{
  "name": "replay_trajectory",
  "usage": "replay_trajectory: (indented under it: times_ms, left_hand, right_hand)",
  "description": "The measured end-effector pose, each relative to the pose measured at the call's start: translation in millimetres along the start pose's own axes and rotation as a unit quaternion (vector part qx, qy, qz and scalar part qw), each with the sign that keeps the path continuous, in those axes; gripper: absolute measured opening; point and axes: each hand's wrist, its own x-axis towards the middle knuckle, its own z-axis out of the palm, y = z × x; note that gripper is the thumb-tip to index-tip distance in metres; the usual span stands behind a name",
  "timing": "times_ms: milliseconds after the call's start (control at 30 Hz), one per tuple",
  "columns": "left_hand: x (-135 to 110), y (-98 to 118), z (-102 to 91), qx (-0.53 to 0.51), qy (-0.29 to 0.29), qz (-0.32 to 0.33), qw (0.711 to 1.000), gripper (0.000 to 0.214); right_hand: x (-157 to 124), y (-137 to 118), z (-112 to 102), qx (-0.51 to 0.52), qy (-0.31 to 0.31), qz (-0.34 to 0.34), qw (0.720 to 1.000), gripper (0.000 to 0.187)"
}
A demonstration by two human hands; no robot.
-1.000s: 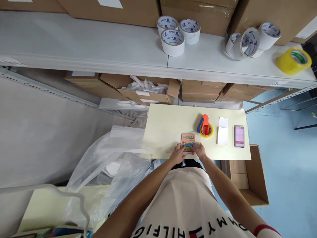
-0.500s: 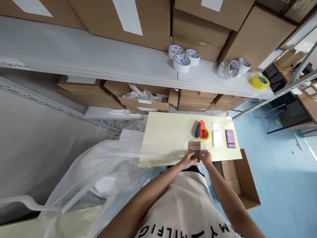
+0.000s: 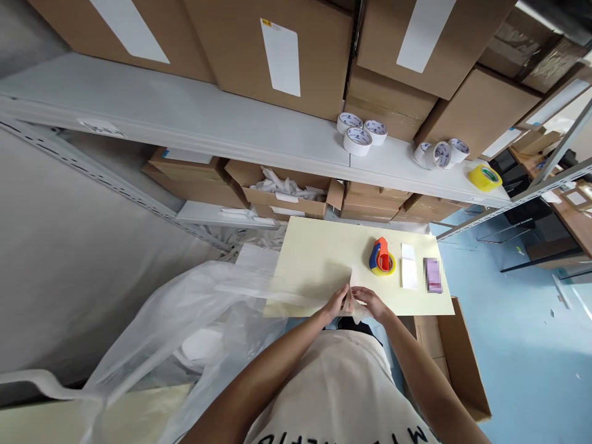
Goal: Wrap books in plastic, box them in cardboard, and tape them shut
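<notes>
My left hand (image 3: 337, 303) and my right hand (image 3: 370, 302) meet at the near edge of a pale yellow table (image 3: 314, 259). Both pinch a thin flat card (image 3: 353, 288), which is tipped up so that only a pale side and its edge show. Its printed face is hidden. Just beyond the hands, an orange and blue tape dispenser (image 3: 382, 260) with a yellow roll stands on the table. To its right lie a white paper pad (image 3: 409, 273) and a pink flat item (image 3: 433, 275).
A large clear plastic bag (image 3: 185, 320) bulges at the table's left edge. An open cardboard box (image 3: 462, 357) stands on the blue floor at the right. The shelf behind carries white tape rolls (image 3: 358, 132), a yellow roll (image 3: 484, 177) and cardboard cartons.
The card lay flat with its colourful face up; now both hands have tipped it up on edge at the table's near side. The view has tilted upward.
</notes>
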Motion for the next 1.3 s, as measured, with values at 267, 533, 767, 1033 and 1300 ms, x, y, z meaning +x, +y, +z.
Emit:
replay_trajectory:
  times_ms: [267, 533, 767, 1033, 1300]
  left_hand:
    - [1, 9, -44.9, -0.028, 0.032, -0.114, 0.993, 0.084]
    - [-8, -14, -67.6, 0.11, 0.066, -0.142, 0.981, 0.079]
    - [-31, -21, -86.6, 0.236, 0.05, -0.176, 0.954, 0.069]
    - [-26, 6, -46.9, 0.419, 0.086, 0.073, 0.901, 0.036]
    - [10, -24, -31.8, 0.411, 0.122, 0.013, 0.904, 0.04]
  right_hand:
    - [25, 19, 24, 0.027, 0.007, 0.024, 0.999, 0.049]
    - [36, 39, 28, 0.067, 0.025, 0.017, 0.997, 0.054]
    - [42, 54, 26, 0.062, 0.052, 0.003, 0.997, 0.052]
    - [43, 62, 30, 0.056, 0.028, -0.022, 0.998, 0.042]
    - [43, 78, 34, -0.068, 0.059, -0.093, 0.992, 0.044]
